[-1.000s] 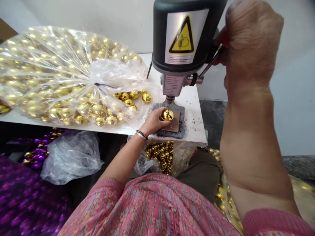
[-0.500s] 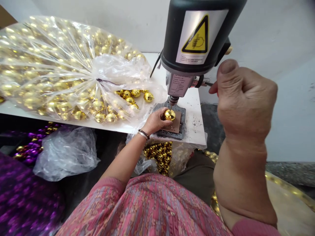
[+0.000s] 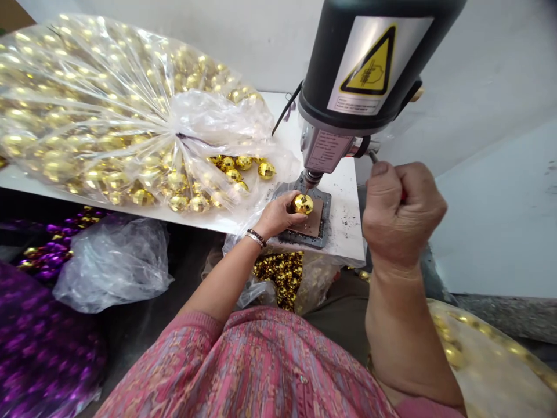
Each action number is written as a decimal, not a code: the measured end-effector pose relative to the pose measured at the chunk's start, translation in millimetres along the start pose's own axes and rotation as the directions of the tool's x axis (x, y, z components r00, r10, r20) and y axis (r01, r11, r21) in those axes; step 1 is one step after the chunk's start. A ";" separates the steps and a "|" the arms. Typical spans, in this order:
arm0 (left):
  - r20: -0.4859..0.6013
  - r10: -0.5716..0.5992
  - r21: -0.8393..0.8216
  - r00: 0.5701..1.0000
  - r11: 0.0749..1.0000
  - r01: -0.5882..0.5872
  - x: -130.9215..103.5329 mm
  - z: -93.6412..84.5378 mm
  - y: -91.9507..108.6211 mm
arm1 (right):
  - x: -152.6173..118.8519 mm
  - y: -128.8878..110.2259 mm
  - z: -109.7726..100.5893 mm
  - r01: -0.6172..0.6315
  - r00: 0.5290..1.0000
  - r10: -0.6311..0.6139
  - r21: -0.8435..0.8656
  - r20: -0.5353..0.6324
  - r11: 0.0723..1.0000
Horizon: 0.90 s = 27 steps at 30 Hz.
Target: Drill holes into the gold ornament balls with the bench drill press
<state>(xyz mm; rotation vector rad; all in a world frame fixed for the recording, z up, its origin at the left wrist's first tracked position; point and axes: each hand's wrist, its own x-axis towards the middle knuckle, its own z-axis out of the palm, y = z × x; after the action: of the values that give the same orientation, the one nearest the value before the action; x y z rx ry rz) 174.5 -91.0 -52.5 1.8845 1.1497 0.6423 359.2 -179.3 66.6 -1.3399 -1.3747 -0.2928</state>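
Note:
Between the fingers and thumb of my left hand (image 3: 281,216) is a shiny gold faceted ball (image 3: 303,204). It is held over a brown board (image 3: 311,223) on the dark metal base (image 3: 325,217) of a bench drill press (image 3: 328,145). Just above the ball is the drill chuck (image 3: 312,177), its thin bit pointing down at the ball's top; whether the bit has entered it I cannot tell. My right hand (image 3: 402,209) is closed round the drill press lever (image 3: 373,155), and a bit of red shows at its grip.
A big clear bag (image 3: 130,116) of gold balls covers the left of the white table (image 3: 226,223). Several loose gold balls (image 3: 266,169) lie by its mouth. Dark shavings dot the table around the base. Below are crumpled plastic (image 3: 115,264), purple balls (image 3: 39,342) and more gold balls (image 3: 281,278).
My right hand has come down and to the left with the lever. My left hand still holds the ball under the chuck. The view has shifted slightly.

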 end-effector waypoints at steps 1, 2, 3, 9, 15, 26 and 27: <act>-0.003 0.010 -0.004 1.000 1.000 -0.010 0.1 -0.1 -0.7 | -2.8 2.4 1.1 0.000 1.000 0.000 -0.009 -0.002 1.000; -0.010 0.017 -0.010 1.000 1.000 -0.018 0.3 -0.1 -1.6 | -5.7 4.9 2.4 -0.002 1.000 0.002 -0.021 -0.006 1.000; -0.016 0.021 -0.019 1.000 1.000 -0.021 0.6 0.0 -2.4 | -8.4 7.4 3.7 -0.005 1.000 0.004 -0.036 -0.015 0.999; 0.002 0.008 -0.050 1.000 0.999 -0.008 1.7 0.2 -3.3 | -20.9 19.2 15.9 -0.003 0.994 -0.006 -0.075 -0.113 0.997; -0.002 -0.009 -0.018 1.000 1.000 0.009 -0.7 -1.8 0.2 | -36.1 28.4 28.7 0.014 0.985 -0.018 -0.026 -0.170 1.000; -0.005 -0.014 -0.122 1.000 0.992 0.013 -2.1 4.0 -8.7 | 37.2 1.9 7.5 -0.153 0.986 0.161 0.136 -0.051 0.979; 0.007 0.016 -0.137 1.000 0.991 -0.015 -4.8 2.5 -11.3 | 46.1 0.0 6.2 -0.179 0.982 0.185 0.152 -0.025 0.972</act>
<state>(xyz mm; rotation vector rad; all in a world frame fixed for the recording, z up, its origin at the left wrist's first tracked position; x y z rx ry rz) 168.9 -93.4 -63.4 1.7797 1.0602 0.7038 369.2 -150.2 101.4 -1.3177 -1.2076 -0.0899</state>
